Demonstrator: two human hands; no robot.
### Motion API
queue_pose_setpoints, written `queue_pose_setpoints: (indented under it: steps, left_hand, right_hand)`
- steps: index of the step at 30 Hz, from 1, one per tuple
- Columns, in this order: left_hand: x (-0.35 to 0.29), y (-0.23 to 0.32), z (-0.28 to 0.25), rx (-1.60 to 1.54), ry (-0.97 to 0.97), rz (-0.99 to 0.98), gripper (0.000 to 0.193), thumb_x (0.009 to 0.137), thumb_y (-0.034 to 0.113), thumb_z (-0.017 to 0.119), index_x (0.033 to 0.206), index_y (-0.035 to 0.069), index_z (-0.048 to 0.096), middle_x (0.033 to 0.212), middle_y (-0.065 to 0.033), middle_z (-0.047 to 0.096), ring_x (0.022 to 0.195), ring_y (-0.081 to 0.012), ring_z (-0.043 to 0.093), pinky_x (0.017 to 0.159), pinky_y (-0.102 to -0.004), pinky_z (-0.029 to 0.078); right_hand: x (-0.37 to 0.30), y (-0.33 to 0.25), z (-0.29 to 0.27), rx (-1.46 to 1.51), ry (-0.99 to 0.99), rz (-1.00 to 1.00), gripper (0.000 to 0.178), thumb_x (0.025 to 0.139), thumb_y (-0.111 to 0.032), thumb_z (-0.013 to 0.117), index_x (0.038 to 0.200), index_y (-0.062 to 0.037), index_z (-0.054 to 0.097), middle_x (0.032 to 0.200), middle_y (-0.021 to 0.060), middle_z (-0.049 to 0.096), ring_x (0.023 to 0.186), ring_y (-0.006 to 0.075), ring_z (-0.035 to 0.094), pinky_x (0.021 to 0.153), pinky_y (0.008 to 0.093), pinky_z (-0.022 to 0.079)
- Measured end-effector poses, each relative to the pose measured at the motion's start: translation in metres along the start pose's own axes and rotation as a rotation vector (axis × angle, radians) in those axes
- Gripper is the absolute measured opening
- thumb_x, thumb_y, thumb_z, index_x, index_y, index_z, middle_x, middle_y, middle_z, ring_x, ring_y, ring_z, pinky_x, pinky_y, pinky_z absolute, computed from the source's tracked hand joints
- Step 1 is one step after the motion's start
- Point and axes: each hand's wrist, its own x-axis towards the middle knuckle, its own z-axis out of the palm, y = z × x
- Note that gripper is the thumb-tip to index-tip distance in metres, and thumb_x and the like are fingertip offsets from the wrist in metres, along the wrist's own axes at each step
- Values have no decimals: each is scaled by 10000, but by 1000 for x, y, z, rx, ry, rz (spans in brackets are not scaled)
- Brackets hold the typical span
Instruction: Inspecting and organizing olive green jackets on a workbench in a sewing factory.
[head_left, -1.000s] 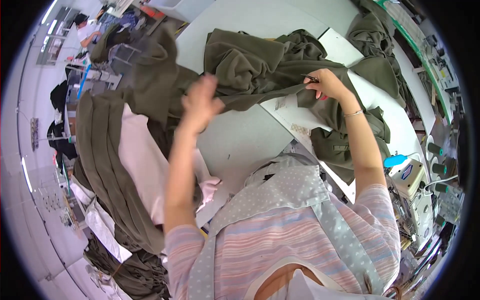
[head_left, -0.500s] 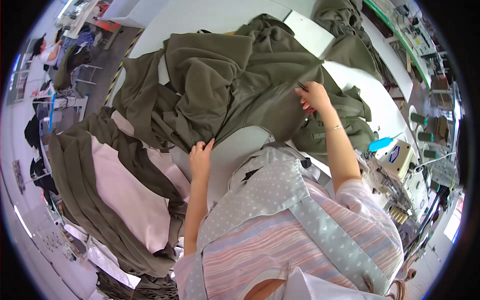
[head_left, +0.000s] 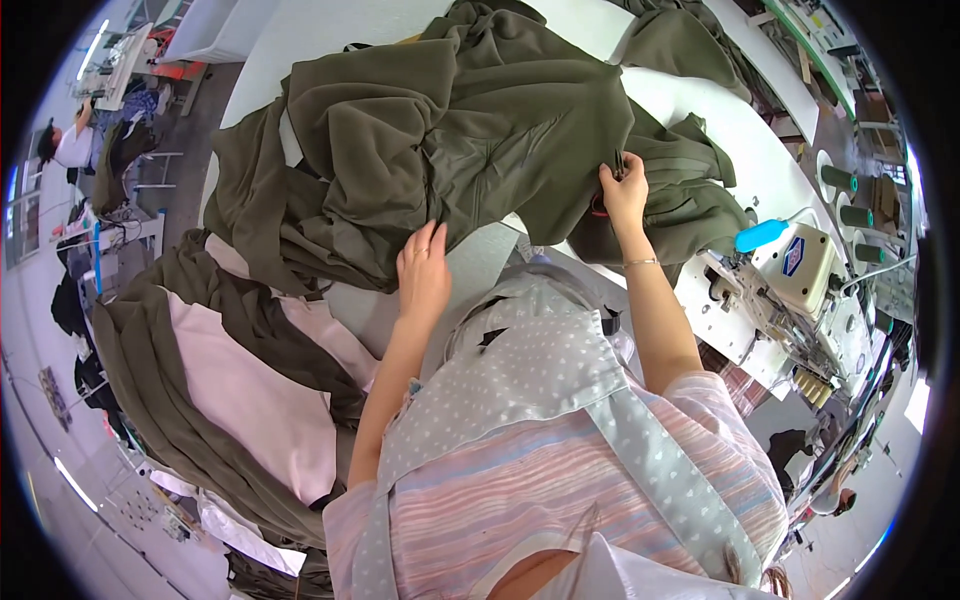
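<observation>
A large dark olive garment (head_left: 500,140) lies spread and rumpled in front of me, its near edge hanging toward my lap. My left hand (head_left: 424,272) rests on that edge, fingers stretched out over the cloth and slightly apart. At the garment's right side, my right hand (head_left: 626,195) is closed around small scissors (head_left: 619,163) with dark blades pointing away from me and a bit of red handle showing under the fingers. More bunched olive cloth (head_left: 680,170) lies just right of this hand.
A pile of olive and pale pink cloth pieces (head_left: 255,390) hangs at my left. To my right stands a sewing machine (head_left: 800,270) with a blue piece (head_left: 762,235) and green thread spools (head_left: 838,178). Another olive heap (head_left: 680,45) lies at the far right.
The garment's near part has shifted and flattened. My left hand has moved up and right, its fingers now stretched over the cloth. My right hand has turned, pointing the scissors away from me.
</observation>
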Motion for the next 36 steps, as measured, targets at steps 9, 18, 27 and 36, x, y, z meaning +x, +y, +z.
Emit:
queue_pose_setpoints:
  steps: [9,18,27,36]
  left_hand:
    - [116,9,20,92,5,156,503,904,327,508,1383,301,358,1438,-113,330,1339,-356,268,1059,-502,278]
    - [91,-73,28,157,-26,-397,691,831,306,611,1414,158,270,1455,-137,259,1327,-349,261,1024,-544,307]
    - [75,79,44,13,-158,319,716,844,272,622,1436,150,238,1509,-110,156,1382,-307,173,1016,-633,244]
    - [77,74,61,90,-214,320,740,844,311,622,1445,149,222,1521,-99,116,1392,-296,153,1023,-635,228]
  right_hand:
    - [-34,9,-47,143,-188,247,346,745,-99,667,1046,-4,524,697,102,622,591,184,586,587,317,467]
    - [-39,35,-35,-58,-237,-11,281,769,-121,673,959,15,516,686,114,564,544,186,515,541,319,427]
    - [-44,36,-25,4,-194,7,283,770,-142,667,947,2,499,738,191,614,706,362,609,618,418,470]
    - [-48,40,-30,14,-212,58,261,798,-130,648,943,16,487,766,180,605,660,319,594,615,367,464]
